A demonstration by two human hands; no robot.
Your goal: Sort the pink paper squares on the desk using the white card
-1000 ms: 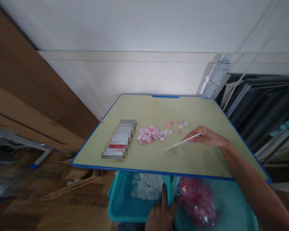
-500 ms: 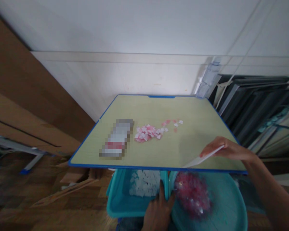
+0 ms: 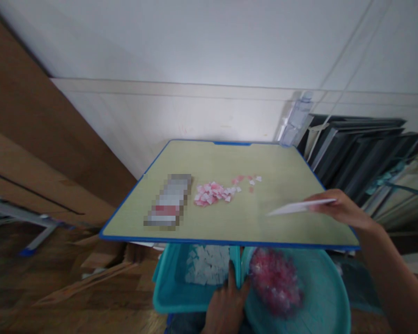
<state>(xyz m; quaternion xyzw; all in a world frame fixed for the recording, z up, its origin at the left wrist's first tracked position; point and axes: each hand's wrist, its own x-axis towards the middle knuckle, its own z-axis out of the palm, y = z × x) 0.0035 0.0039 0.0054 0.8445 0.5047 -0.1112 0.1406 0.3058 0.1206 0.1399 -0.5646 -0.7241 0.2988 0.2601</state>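
My right hand holds a thin white card by its right end, tilted just above the folding table. A heap of small pink and white paper pieces lies mid-table, with several loose bits scattered to its right. Below the table's front edge, my left hand straddles the right rim of a teal rectangular bin, index finger inside and thumb on the far side. White pieces cover part of that bin's bottom; its far end is hidden by the tabletop.
A phone-like pixelated object lies on the table's left. Beside the bin is a round teal basin with a clear bag of red-pink pieces. A plastic bottle stands behind; dark panels lean at right, cardboard at left.
My right hand has risen slightly and moved right with the card, which is now held flatter. My left hand stays at the bin's rim. The whole view has shifted a little.
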